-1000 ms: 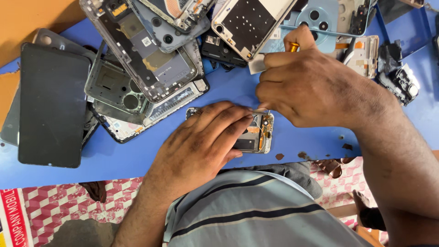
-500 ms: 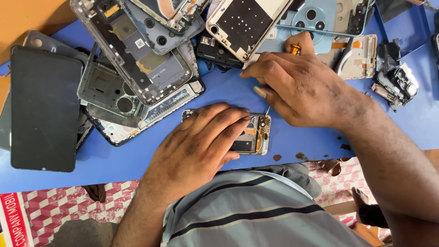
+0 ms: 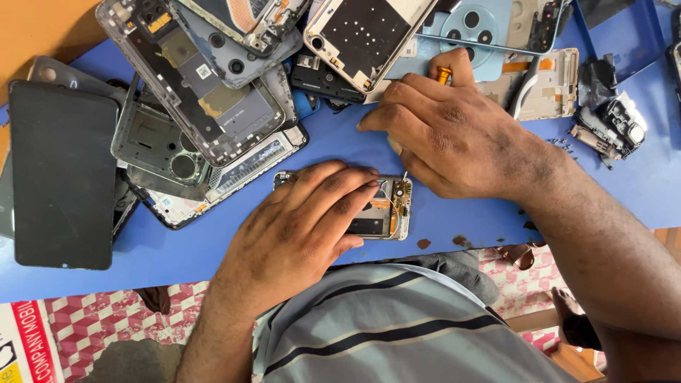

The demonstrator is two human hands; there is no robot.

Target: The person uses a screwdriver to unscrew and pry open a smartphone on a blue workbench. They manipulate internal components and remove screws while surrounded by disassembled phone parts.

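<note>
Head view: left hand flat on opened phone; right hand grip on screwdriver.

- Small opened smartphone with its back cover off — lies flat on the blue table near its front edge, long side running left to right; circuit parts, a dark battery area and orange-gold flex strips show at its right end, the left part hidden under a palm.
- Thin screwdriver with an orange-yellow cap — stands almost upright, its fine metal tip on the phone's upper right corner.
</note>
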